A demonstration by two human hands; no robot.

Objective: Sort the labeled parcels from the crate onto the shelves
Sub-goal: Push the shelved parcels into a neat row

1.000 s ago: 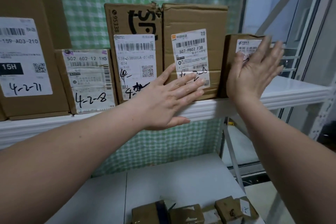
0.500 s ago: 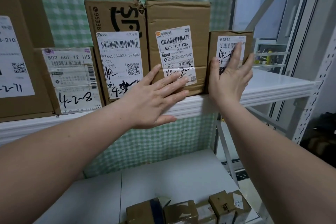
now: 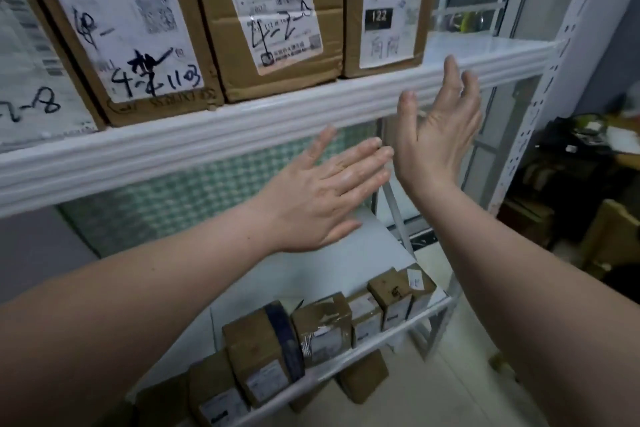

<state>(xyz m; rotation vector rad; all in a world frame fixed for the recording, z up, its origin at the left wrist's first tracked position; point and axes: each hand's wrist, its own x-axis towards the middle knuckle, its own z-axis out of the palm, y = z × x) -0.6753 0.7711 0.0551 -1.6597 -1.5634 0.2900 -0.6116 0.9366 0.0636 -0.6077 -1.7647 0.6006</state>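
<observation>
upper white metal shelf [image 3: 173,152]: brown cardboard parcels with white handwritten labels, upright, side by side; rightmost brown cardboard parcel marked 4-2-1 [image 3: 384,3] at row's end. left hand [image 3: 322,191]: fingers flat, empty, below shelf edge. right hand [image 3: 436,135]: fingers loose, empty, just beside it. lower white shelf [image 3: 374,253]: small brown taped parcels [image 3: 322,326].

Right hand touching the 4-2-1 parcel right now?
Apart. Head view: the open right hand sits lower, and bare white shelf shows between its fingertips and the 4-2-1 parcel.
</observation>
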